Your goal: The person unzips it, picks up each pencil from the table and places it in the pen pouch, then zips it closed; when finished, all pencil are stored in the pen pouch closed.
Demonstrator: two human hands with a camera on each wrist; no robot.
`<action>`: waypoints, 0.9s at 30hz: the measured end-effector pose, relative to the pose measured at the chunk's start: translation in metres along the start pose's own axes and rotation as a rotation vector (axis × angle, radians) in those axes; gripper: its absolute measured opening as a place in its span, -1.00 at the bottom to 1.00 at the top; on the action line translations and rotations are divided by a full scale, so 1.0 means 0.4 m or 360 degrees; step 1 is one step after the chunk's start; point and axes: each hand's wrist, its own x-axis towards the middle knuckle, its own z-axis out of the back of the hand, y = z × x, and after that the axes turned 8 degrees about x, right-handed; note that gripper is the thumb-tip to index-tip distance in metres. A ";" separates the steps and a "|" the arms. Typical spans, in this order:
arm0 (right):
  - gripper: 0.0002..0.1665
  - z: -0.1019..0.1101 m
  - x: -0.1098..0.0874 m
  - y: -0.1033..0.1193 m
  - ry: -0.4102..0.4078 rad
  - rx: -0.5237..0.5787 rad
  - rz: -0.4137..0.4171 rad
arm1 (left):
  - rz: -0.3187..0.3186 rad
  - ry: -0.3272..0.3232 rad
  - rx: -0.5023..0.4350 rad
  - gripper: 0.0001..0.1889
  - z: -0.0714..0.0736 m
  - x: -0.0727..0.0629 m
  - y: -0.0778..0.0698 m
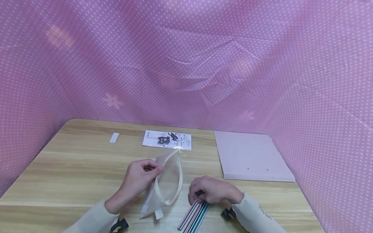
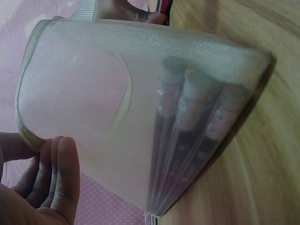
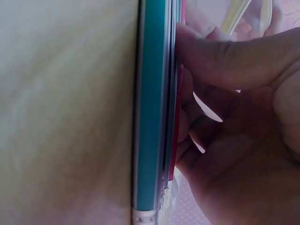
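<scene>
A pale mesh zip pouch (image 1: 151, 202) stands with its mouth spread apart in the head view. My left hand (image 1: 140, 176) pinches the left side of its zip edge between thumb and fingers. Several striped pencils (image 1: 193, 216), red and teal, lie bunched to the right of the pouch. At their far ends my right hand (image 1: 211, 189) pinches the bundle. The right wrist view shows the thumb (image 3: 234, 61) against the pencils, with curled fingers behind them. Through the mesh in the left wrist view show pencil ends with white erasers (image 2: 197, 84).
A flat card packet (image 1: 167, 139) with black cat drawings lies beyond the pouch. A small white block (image 1: 114, 138) is at the far left. A pale pink folder (image 1: 253, 155) with two holes lies at the right. Pink dotted cloth (image 1: 186, 81) hangs around the wooden table.
</scene>
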 end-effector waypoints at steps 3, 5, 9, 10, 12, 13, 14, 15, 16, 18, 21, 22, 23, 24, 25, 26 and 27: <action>-0.56 0.000 0.000 0.001 0.0001 -0.0011 0.0011 | 0.0003 0.0003 0.0000 -0.92 0.000 0.000 0.000; -0.56 0.000 0.000 0.003 -0.0002 -0.0031 0.0027 | 0.0004 0.0004 -0.0001 -0.91 0.000 0.000 0.000; -0.57 0.002 0.001 0.009 -0.0009 -0.0063 0.0048 | -0.0006 0.0004 -0.0005 -0.91 -0.001 0.001 0.001; -0.58 0.002 0.000 0.011 -0.0010 -0.0065 0.0050 | -0.0010 0.0004 -0.0007 -0.91 -0.001 0.001 0.002; -0.60 0.003 0.000 0.013 -0.0010 -0.0063 0.0051 | -0.0018 0.0001 -0.0004 -0.91 -0.002 0.001 0.003; -0.61 0.003 0.000 0.014 -0.0007 -0.0058 0.0050 | -0.0020 0.0001 -0.0003 -0.91 -0.002 0.001 0.003; -0.62 0.003 0.000 0.014 -0.0005 -0.0060 0.0051 | -0.0022 0.0000 -0.0001 -0.91 -0.003 0.001 0.004; -0.63 0.003 0.000 0.014 -0.0004 -0.0061 0.0049 | -0.0023 -0.0001 0.0000 -0.92 -0.003 0.001 0.004; -0.63 0.003 -0.001 0.013 0.0000 -0.0055 0.0045 | -0.0024 -0.0001 0.0000 -0.92 -0.004 0.001 0.005; -0.65 0.005 -0.002 0.012 0.0004 -0.0026 0.0023 | -0.0026 -0.0003 -0.0002 -0.93 -0.005 0.002 0.005; -0.68 0.009 -0.007 0.010 -0.0011 0.0042 -0.0022 | -0.0033 -0.0007 -0.0009 -0.93 -0.005 0.002 0.006; -0.69 0.011 -0.009 0.010 -0.0019 0.0080 -0.0041 | -0.0035 -0.0008 -0.0013 -0.93 -0.005 0.002 0.006; -0.70 0.013 -0.011 0.011 -0.0032 0.0106 -0.0055 | -0.0038 -0.0011 -0.0016 -0.92 -0.005 0.002 0.006; -0.70 0.016 -0.013 0.011 -0.0041 0.0132 -0.0066 | -0.0040 -0.0012 -0.0018 -0.92 -0.005 0.002 0.005; -0.71 0.018 -0.015 0.013 -0.0047 0.0169 -0.0080 | -0.0041 -0.0013 -0.0020 -0.92 -0.004 0.001 0.005; -0.72 0.021 -0.016 0.014 -0.0050 0.0201 -0.0094 | -0.0044 -0.0010 -0.0030 -0.91 -0.004 0.001 0.005; -0.73 0.024 -0.018 0.016 -0.0053 0.0230 -0.0104 | -0.0047 -0.0009 -0.0040 -0.90 -0.003 0.000 0.005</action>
